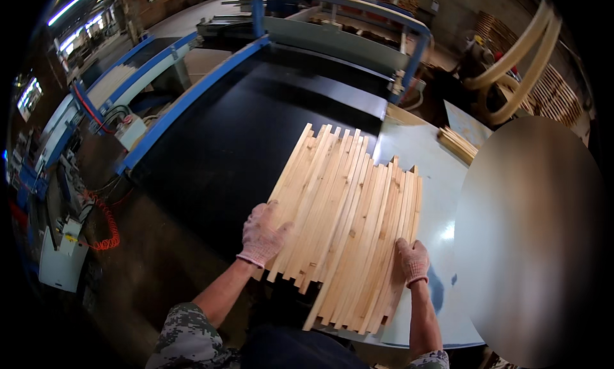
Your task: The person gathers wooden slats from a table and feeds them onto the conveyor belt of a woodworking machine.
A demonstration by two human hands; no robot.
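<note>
Black machine bed (211,132) beside pale metal table (441,193), loose wooden strips (348,218) across both. Pressed from one side by left hand (264,233), fingers splayed apart; gripped opposite by right hand (414,260), fingers clamped on them. Could buckle mid-bundle imo if squeezed unevenly.

Pale honey wood strips (352,222) in the centre of the frame, streaked with tan grain, dotted with brown knots! Left hand (264,233) and right hand (414,260), both in pinkish gloves flecked with white, and there's a sleeve (185,337) at lower left in grey, green and black pixel camouflage. The broad surface (211,126) at upper centre: deep black, with a grey sheen! Solid blue on the rail (192,108) to its left. At right, the tabletop (419,151) gleams pale grey. Lower left, a coiled hose (114,227) in bright orange-red! Upper right, thick hoses (534,52) in creamy beige; upper left, lamps (73,4) glowing white.
</note>
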